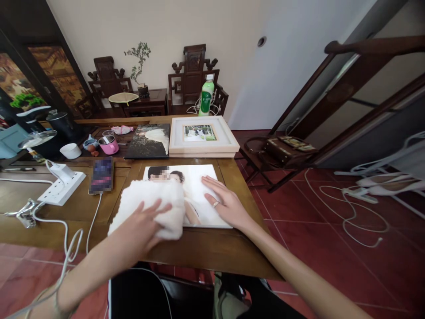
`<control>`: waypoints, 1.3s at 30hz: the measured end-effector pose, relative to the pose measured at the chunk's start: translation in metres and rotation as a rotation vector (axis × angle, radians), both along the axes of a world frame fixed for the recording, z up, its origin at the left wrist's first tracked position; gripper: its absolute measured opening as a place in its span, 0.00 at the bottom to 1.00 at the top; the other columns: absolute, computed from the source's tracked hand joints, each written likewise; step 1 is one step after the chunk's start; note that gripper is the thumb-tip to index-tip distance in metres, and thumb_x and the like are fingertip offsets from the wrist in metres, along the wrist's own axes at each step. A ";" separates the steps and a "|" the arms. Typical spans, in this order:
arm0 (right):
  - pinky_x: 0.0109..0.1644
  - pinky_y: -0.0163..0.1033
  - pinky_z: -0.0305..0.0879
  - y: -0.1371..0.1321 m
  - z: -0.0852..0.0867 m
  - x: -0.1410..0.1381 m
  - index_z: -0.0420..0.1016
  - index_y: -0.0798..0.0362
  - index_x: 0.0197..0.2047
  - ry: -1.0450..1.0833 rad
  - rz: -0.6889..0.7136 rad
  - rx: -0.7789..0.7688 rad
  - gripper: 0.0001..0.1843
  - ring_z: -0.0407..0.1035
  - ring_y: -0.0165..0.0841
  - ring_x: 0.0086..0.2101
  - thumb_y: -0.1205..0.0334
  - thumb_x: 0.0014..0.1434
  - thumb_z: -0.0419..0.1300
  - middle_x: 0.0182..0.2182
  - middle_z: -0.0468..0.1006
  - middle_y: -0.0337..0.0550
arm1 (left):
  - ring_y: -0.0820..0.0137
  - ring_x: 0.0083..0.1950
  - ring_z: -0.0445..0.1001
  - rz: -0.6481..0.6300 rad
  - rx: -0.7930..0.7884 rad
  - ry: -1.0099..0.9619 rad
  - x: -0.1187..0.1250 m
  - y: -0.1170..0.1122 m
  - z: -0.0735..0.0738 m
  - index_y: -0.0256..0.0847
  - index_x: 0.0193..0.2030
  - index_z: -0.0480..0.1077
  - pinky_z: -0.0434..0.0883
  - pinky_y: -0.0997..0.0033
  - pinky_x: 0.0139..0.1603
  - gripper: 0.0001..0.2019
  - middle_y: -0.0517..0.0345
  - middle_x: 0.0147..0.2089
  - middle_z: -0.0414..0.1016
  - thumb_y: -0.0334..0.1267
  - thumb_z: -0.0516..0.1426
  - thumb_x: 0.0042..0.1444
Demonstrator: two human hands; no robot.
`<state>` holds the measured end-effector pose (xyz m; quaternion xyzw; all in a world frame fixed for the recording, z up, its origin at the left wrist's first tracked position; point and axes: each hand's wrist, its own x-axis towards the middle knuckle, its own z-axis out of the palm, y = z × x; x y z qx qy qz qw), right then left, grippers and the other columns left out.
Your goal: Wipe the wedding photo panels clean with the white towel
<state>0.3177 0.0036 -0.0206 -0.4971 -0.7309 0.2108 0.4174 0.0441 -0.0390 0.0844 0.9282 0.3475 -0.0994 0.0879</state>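
Left hand (146, 221) rests on a white cloth (136, 197), fingers spread apart; cloth covers the left part of a photo panel (191, 192) lying flat on the wooden table (206, 250). Right hand (229, 206) flat on panel, fingers together, thumb apart. Beyond: white frame (227, 139) containing a small photo; capped bottle (206, 98), pale green contents; pink cup (112, 148), contents unclear.

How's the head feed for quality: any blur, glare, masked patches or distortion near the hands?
Head view: the left hand on the white cloth looks slightly soft; head view: the photo panel is nearly washed out beside the right hand; head view: mosaic blocks hide the phone screen; head view: the dark chair looks stretched toward the edge.
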 end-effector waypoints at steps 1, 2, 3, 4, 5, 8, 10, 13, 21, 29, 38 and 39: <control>0.67 0.55 0.55 0.000 0.000 0.000 0.69 0.51 0.60 -0.003 -0.002 -0.001 0.23 0.60 0.40 0.62 0.58 0.63 0.54 0.60 0.69 0.50 | 0.52 0.71 0.51 -0.014 -0.001 -0.003 -0.001 -0.012 0.000 0.47 0.53 0.73 0.57 0.44 0.67 0.13 0.55 0.71 0.52 0.35 0.53 0.65; 0.67 0.56 0.55 0.000 0.000 0.000 0.69 0.51 0.60 -0.004 -0.003 -0.001 0.23 0.60 0.40 0.62 0.58 0.63 0.54 0.60 0.69 0.50 | 0.52 0.71 0.52 -0.024 0.004 -0.011 -0.003 -0.021 -0.001 0.47 0.54 0.73 0.57 0.45 0.67 0.13 0.56 0.71 0.52 0.36 0.53 0.65; 0.67 0.56 0.55 0.000 0.000 0.000 0.69 0.51 0.60 -0.005 -0.004 0.000 0.23 0.60 0.40 0.62 0.58 0.62 0.54 0.60 0.69 0.49 | 0.53 0.71 0.52 -0.032 0.009 -0.021 -0.004 -0.028 -0.001 0.47 0.55 0.72 0.57 0.46 0.67 0.14 0.56 0.71 0.52 0.37 0.54 0.65; 0.67 0.56 0.55 0.000 0.000 -0.001 0.69 0.50 0.60 -0.004 -0.004 0.001 0.23 0.60 0.40 0.62 0.58 0.62 0.54 0.60 0.69 0.49 | 0.53 0.71 0.52 -0.039 0.012 -0.033 -0.006 -0.030 -0.002 0.47 0.56 0.71 0.56 0.48 0.68 0.14 0.57 0.71 0.53 0.37 0.54 0.64; 0.67 0.56 0.55 0.000 0.000 -0.001 0.69 0.49 0.60 -0.003 -0.004 0.002 0.23 0.60 0.40 0.62 0.58 0.62 0.54 0.60 0.69 0.48 | 0.54 0.71 0.52 -0.048 0.009 -0.041 -0.007 -0.029 -0.002 0.47 0.56 0.71 0.56 0.49 0.68 0.14 0.57 0.71 0.53 0.37 0.54 0.64; 0.67 0.57 0.55 0.000 0.000 -0.001 0.69 0.48 0.60 0.000 -0.004 -0.002 0.23 0.60 0.41 0.62 0.57 0.62 0.54 0.60 0.69 0.47 | 0.57 0.72 0.50 -0.065 -0.006 -0.046 -0.008 -0.005 -0.001 0.49 0.54 0.73 0.54 0.51 0.68 0.14 0.59 0.71 0.52 0.34 0.52 0.65; 0.67 0.57 0.55 0.000 0.000 -0.001 0.69 0.49 0.60 0.000 -0.005 -0.004 0.23 0.60 0.42 0.62 0.57 0.62 0.54 0.60 0.70 0.48 | 0.59 0.73 0.47 -0.053 -0.007 -0.040 -0.007 0.021 -0.001 0.51 0.56 0.71 0.53 0.51 0.69 0.17 0.59 0.72 0.50 0.31 0.51 0.66; 0.67 0.57 0.55 0.000 0.000 0.000 0.69 0.50 0.60 -0.005 -0.005 0.001 0.23 0.60 0.42 0.62 0.57 0.63 0.54 0.59 0.70 0.49 | 0.59 0.74 0.43 0.000 0.010 -0.063 -0.005 0.062 -0.005 0.51 0.59 0.68 0.50 0.48 0.69 0.17 0.58 0.72 0.50 0.34 0.49 0.67; 0.67 0.55 0.55 -0.002 0.003 0.000 0.69 0.50 0.61 -0.007 -0.002 0.002 0.23 0.60 0.40 0.62 0.57 0.63 0.54 0.60 0.70 0.49 | 0.57 0.74 0.39 0.097 0.021 -0.122 0.004 0.120 -0.021 0.48 0.58 0.70 0.45 0.39 0.68 0.16 0.53 0.69 0.56 0.42 0.47 0.68; 0.67 0.56 0.55 -0.001 0.000 0.001 0.69 0.48 0.60 -0.002 0.000 0.013 0.23 0.60 0.41 0.62 0.57 0.63 0.54 0.60 0.69 0.47 | 0.56 0.72 0.48 0.057 -0.036 -0.046 -0.003 0.028 -0.001 0.46 0.53 0.72 0.53 0.42 0.67 0.14 0.54 0.72 0.50 0.31 0.51 0.65; 0.67 0.57 0.55 -0.002 0.002 -0.001 0.69 0.47 0.60 0.005 -0.009 -0.004 0.23 0.60 0.41 0.62 0.56 0.63 0.54 0.60 0.70 0.46 | 0.68 0.69 0.58 -0.033 -0.187 -0.096 -0.015 -0.016 0.016 0.49 0.56 0.69 0.60 0.65 0.68 0.13 0.63 0.68 0.60 0.37 0.51 0.67; 0.67 0.56 0.55 -0.002 0.002 -0.001 0.69 0.47 0.60 0.003 -0.008 -0.006 0.23 0.60 0.41 0.62 0.56 0.63 0.54 0.60 0.70 0.46 | 0.68 0.68 0.59 -0.010 -0.192 -0.095 -0.013 -0.006 0.017 0.49 0.54 0.70 0.62 0.66 0.66 0.13 0.63 0.67 0.61 0.38 0.51 0.67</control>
